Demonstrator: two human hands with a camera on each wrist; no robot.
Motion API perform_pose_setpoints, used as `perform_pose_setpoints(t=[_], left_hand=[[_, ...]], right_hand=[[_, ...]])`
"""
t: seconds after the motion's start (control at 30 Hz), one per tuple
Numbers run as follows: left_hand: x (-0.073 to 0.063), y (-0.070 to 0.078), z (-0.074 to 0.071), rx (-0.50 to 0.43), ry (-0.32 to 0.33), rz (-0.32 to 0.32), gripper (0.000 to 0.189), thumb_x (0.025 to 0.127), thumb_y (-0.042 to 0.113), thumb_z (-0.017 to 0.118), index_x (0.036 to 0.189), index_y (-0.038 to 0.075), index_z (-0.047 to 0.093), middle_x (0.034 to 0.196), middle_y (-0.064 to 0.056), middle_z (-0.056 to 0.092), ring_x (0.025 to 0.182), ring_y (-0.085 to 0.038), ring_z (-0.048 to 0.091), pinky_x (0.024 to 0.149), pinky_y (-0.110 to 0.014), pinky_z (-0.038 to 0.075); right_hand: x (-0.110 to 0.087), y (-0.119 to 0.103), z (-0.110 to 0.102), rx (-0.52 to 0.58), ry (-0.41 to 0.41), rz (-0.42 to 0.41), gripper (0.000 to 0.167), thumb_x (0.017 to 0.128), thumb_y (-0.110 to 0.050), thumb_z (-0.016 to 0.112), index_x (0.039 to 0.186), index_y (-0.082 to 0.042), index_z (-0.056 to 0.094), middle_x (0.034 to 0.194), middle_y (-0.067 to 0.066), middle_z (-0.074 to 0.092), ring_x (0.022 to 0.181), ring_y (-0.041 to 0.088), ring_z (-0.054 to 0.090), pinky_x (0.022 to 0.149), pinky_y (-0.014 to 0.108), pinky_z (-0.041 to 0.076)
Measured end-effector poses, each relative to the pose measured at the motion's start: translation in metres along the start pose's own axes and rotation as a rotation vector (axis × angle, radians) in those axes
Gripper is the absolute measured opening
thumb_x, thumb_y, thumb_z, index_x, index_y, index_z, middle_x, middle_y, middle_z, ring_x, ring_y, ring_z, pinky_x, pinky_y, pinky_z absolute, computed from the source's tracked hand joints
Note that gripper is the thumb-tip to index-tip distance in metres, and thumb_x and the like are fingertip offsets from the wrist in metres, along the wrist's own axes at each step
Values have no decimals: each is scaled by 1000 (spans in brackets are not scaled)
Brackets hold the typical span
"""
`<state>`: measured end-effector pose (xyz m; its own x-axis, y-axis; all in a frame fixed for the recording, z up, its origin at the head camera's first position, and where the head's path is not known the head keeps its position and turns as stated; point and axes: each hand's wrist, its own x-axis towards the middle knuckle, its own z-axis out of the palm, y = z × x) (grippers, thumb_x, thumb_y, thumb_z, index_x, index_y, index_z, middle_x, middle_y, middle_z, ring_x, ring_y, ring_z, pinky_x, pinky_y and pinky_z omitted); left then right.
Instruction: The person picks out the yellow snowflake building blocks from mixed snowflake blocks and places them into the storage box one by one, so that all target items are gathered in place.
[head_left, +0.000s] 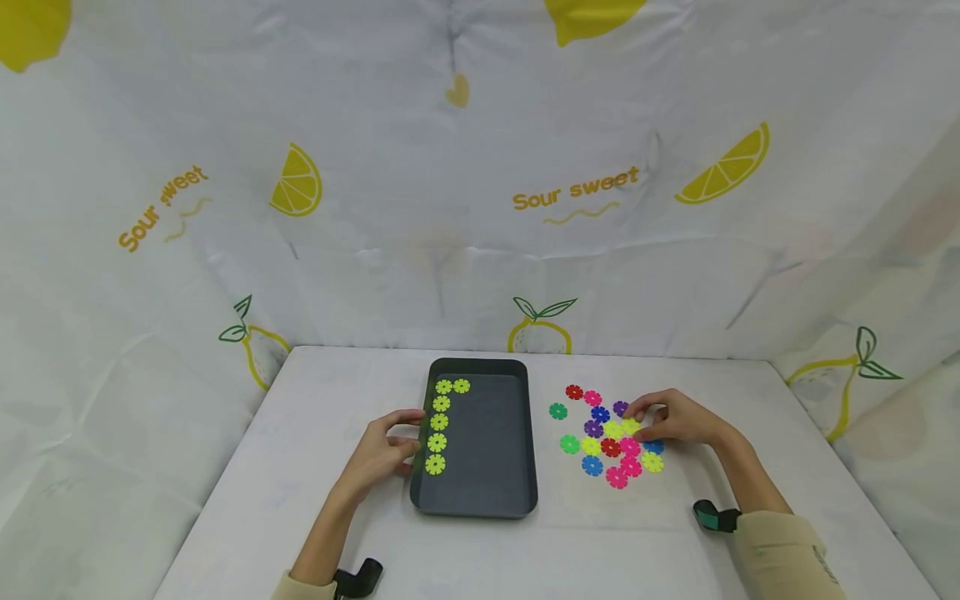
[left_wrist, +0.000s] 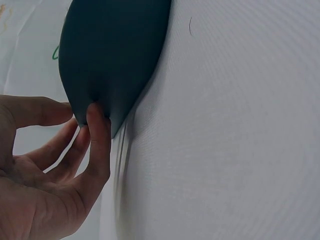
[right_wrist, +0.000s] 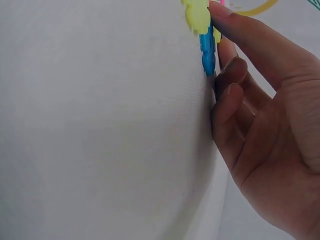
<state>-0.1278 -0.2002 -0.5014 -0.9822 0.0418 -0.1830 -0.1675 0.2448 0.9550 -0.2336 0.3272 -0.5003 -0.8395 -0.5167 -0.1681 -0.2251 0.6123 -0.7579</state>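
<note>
In the head view, my left hand (head_left: 386, 450) is at the left side of a dark tray (head_left: 480, 504), gripping its rim. The left wrist view has its fingers against the outside of the tray wall (left_wrist: 115, 50). Yellow notched snowflake discs (head_left: 438, 422) line the tray's left side, with one beside the top of the column. My right hand (head_left: 678, 418) is over a loose group of discs, thumb and forefinger at opposite edges of a yellow snowflake disc (head_left: 631, 427). A blue disc (right_wrist: 207, 55) shows beside its fingers in the right wrist view.
Red (head_left: 574, 392), pink (head_left: 617, 477), green (head_left: 558, 411), purple, blue (head_left: 592, 465) and yellow discs lie scattered on the white table (head_left: 600, 558), right of the tray. A lemon-printed cloth (head_left: 420, 283) hangs behind. Dark devices are strapped near both wrists.
</note>
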Motion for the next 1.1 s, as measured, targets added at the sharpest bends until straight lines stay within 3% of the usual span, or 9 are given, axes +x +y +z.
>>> perform_pose_setpoints(t=[0.23,0.6,1.1], left_hand=[[-2,1,-1,-3,2,4,51,95,-1,70,145,9,67,146,-18,65,99,-24,78,71,-41,68],[0,0,-1,0,-3,3,52,94,0,71,145,9,66,147,-18,64,99,-23,78,71,-40,68],[0,-1,0,4,-3,4,51,95,-1,69,145,9,66,147,-19,64,99,-23,78,70,-38,68]], right_hand=[[0,-2,-1,2,-22,-24,33,91,-14,86,121,-2,78,104,15,70,69,12,55,61,19,48],[2,-3,0,1,-30,13,33,89,-12,87,118,-2,74,108,15,69,77,13,58,66,20,54],[1,-7,1,2,-4,-2,32,89,-12,88,115,-2,72,110,15,68,83,15,57,70,21,56]])
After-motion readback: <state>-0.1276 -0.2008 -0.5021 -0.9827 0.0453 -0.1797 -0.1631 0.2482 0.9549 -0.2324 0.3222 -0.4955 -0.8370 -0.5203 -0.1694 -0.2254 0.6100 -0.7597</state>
